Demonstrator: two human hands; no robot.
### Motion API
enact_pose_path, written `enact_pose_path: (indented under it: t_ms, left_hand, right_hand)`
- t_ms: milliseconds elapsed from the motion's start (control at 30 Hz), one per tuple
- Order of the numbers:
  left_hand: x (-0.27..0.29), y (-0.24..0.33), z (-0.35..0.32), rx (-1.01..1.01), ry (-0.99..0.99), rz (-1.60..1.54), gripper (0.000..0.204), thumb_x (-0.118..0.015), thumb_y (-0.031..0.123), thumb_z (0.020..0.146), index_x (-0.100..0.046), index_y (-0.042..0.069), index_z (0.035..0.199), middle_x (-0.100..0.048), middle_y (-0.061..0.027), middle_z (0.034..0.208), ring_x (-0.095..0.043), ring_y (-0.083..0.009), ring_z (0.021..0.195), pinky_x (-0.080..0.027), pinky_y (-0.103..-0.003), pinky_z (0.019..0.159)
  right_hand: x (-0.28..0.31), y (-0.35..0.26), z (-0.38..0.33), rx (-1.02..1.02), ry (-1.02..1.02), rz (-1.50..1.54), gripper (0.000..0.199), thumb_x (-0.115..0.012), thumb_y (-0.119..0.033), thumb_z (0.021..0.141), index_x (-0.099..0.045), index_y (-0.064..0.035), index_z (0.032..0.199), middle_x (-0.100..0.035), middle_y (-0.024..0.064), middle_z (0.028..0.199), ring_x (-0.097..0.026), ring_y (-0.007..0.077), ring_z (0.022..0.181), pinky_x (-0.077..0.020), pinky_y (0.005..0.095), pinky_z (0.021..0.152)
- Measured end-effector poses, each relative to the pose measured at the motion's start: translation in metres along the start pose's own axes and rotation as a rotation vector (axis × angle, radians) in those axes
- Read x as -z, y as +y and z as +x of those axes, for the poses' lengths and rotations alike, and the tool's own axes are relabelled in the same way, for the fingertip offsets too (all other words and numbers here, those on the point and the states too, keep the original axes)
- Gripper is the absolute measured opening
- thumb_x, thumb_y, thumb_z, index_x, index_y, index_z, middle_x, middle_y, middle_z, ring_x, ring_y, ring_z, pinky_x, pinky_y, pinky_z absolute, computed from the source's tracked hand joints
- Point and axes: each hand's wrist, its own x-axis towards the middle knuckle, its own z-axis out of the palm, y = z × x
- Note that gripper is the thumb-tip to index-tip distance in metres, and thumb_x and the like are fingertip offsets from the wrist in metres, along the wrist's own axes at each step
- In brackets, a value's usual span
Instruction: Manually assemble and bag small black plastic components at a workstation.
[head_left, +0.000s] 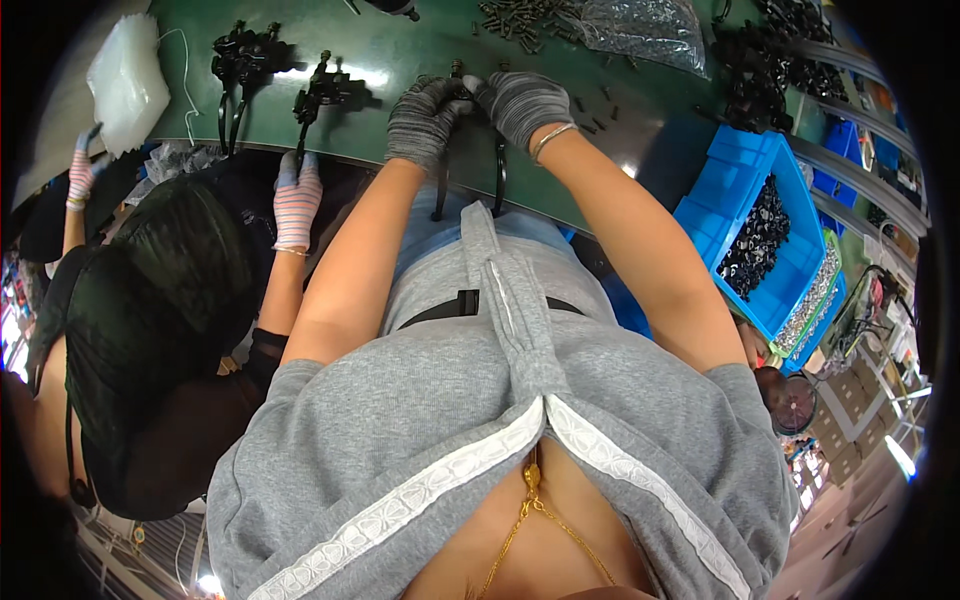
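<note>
Both my hands wear grey knitted gloves and meet over the green bench. My left hand [425, 118] is closed on a black brake lever [442, 185], whose long blade hangs over the bench edge toward me. My right hand [527, 105] is closed beside it, its fingertips close to the left ones, over a second black brake lever [501, 178]. The lever bodies are mostly hidden under my fingers. Small dark screws [598, 122] lie scattered just right of my right hand.
At left, a co-worker's striped-gloved hand [297, 205] touches another lever [315, 100]; more levers [240, 60] stand beyond. A screw pile [520, 18] and plastic bag [650, 35] lie at the back. Blue bins [730, 175] with small parts stand right, near black parts [765, 70].
</note>
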Motion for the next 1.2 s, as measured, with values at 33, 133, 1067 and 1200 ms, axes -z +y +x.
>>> enact_pose_path:
  t_ms: [33,133,1067,1200]
  left_hand:
    - [0.000,0.002,0.001,-0.003,-0.009,0.001,0.031,-0.075,0.013,0.077,-0.070,0.009,0.108,-0.065,-0.0096,0.101,-0.066,-0.0239,0.087,-0.053,-0.034,0.079]
    - [0.003,-0.008,0.003,-0.002,-0.021,0.108,0.034,-0.076,0.016,0.075,-0.071,0.009,0.108,-0.065,-0.0100,0.104,-0.066,-0.0258,0.092,-0.052,-0.035,0.084]
    - [-0.001,-0.013,0.007,0.068,-0.065,0.022,0.034,-0.070,0.001,0.083,-0.063,0.002,0.116,-0.068,-0.0061,0.104,-0.061,-0.0141,0.095,-0.050,-0.027,0.087]
    - [0.003,-0.008,0.006,0.014,-0.065,0.063,0.033,-0.069,0.001,0.084,-0.063,0.002,0.116,-0.068,-0.0058,0.103,-0.061,-0.0146,0.096,-0.050,-0.027,0.088]
  right_hand:
    - [0.001,0.006,0.002,-0.044,0.012,0.044,0.044,-0.041,-0.041,0.100,-0.066,-0.0064,0.089,-0.069,0.0189,0.094,-0.067,0.0364,0.086,-0.0525,0.0477,0.078]
    - [-0.034,0.091,0.021,-0.064,0.255,-0.121,0.023,-0.054,-0.025,0.094,-0.067,-0.0078,0.103,-0.068,0.0188,0.104,-0.066,0.0350,0.097,-0.0526,0.0472,0.083]
    - [-0.029,0.008,0.018,0.318,0.234,0.092,0.039,-0.074,-0.035,0.079,-0.064,-0.0156,0.111,-0.061,0.0127,0.109,-0.061,0.0300,0.104,-0.0495,0.0412,0.090]
    - [-0.024,0.005,0.017,0.294,0.311,0.026,0.040,-0.073,-0.037,0.080,-0.064,-0.0155,0.113,-0.061,0.0131,0.109,-0.060,0.0303,0.106,-0.0490,0.0416,0.090]
